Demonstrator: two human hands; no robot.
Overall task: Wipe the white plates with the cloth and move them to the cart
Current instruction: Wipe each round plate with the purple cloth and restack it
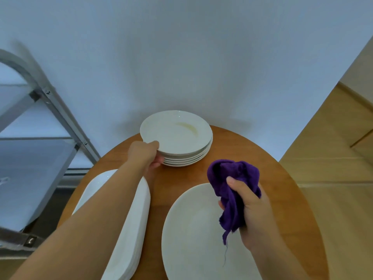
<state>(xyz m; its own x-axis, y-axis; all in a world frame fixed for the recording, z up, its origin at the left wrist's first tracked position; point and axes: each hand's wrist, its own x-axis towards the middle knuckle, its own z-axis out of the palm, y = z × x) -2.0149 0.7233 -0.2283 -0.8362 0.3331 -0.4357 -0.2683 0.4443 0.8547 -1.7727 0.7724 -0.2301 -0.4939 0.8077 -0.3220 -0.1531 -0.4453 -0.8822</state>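
One tabletop (252,158) carries three groups of white dishes: a stack of round plates (177,138), about five by the rims that show, a stack of oblong platters (129,229) too tightly packed to count, and one large plate (193,229). There is one purple cloth (232,182), one metal cart (50,122), and two hands, left hand (145,153) and right hand (254,211).

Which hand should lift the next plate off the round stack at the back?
Left. The left hand already grips the rim of the top plate on the stack, while the right hand is busy holding the purple cloth.
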